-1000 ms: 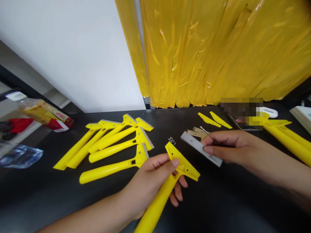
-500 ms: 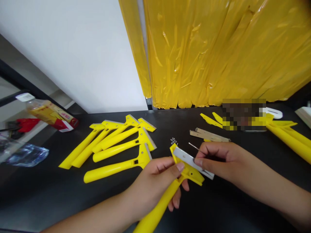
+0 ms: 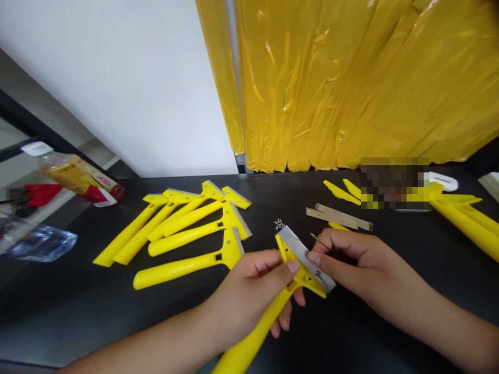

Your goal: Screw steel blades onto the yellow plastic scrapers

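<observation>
My left hand (image 3: 268, 283) grips a yellow scraper (image 3: 253, 332) just below its head, thumb on top, the handle slanting toward me. A flat metal blade (image 3: 293, 243) lies along the head's front edge. My right hand (image 3: 346, 257) is closed, its thumb and fingertips pinching the blade near its middle. From the same fingers a thin metal rod (image 3: 316, 238) sticks out to the left; its kind is unclear. Two holes show in the head, with no screws in them. Just beyond the head is a small heap of screws (image 3: 279, 224).
Several yellow scrapers (image 3: 183, 272) with blades lie at left on the black table (image 3: 97, 311). Wrapped blades (image 3: 339, 217) and yellow plastic pieces (image 3: 341, 192) lie behind my right hand, yellow handles (image 3: 468, 223) at far right. A bottle (image 3: 83, 176) lies tilted at left.
The blade has slid up and left along the scraper head and now lines up more closely with it. The right hand moved slightly left with it.
</observation>
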